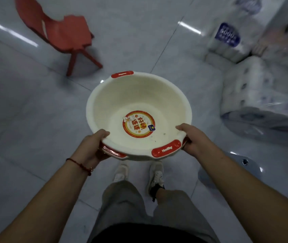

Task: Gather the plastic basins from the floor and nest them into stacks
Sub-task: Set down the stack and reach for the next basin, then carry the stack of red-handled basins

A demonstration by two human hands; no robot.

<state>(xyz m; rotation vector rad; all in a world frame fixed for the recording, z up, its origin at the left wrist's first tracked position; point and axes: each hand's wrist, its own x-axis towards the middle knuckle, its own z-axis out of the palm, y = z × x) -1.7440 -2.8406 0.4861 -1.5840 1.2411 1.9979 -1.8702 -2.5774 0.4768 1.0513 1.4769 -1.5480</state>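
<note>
A cream plastic basin (pixel 136 95) with red handle patches on its rim and a round red sticker on its bottom is held up above the floor in front of me. A second rim with red trim shows just beneath it at the lower left, so it sits nested in at least one more basin. My left hand (pixel 94 146) grips the rim at the lower left, thumb over the edge. My right hand (pixel 192 139) grips the rim at the lower right, thumb inside the basin. A pale blue basin (pixel 241 165) lies on the floor to my right, partly hidden by my right forearm.
A red plastic chair (pixel 60 32) stands on the grey tiled floor at the upper left. Wrapped packs of paper rolls (pixel 255 90) are piled along the right side. My feet (pixel 139 174) are directly below the held basin.
</note>
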